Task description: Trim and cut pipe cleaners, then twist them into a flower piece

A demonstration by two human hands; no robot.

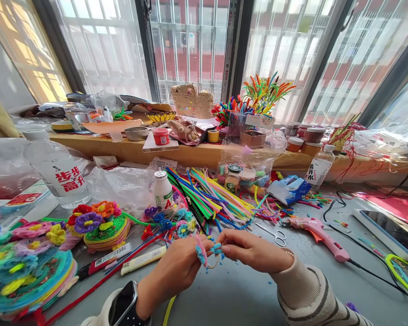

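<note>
In the middle of the head view, just above the grey table, my left hand [178, 267] is closed on a small pink and blue pipe-cleaner flower [201, 253]. A thin pale loop hangs below it. My right hand [250, 249] meets it from the right, thumb and fingers pinched on a short light-blue pipe-cleaner piece [216, 248] beside the flower. Whether that piece is joined to the flower I cannot tell. Blue fluff bits lie on the table under both hands. Behind the left hand sit several small finished flowers [183, 222].
Loose pipe cleaners [211, 199] spread behind my hands. To the right lie scissors [274, 234] and a pink hot glue gun [318, 233] with a black cord. Flower-covered discs [34, 271], a water bottle [56, 172] and a glue tube [143, 261] are left. A tablet [391, 233] lies far right.
</note>
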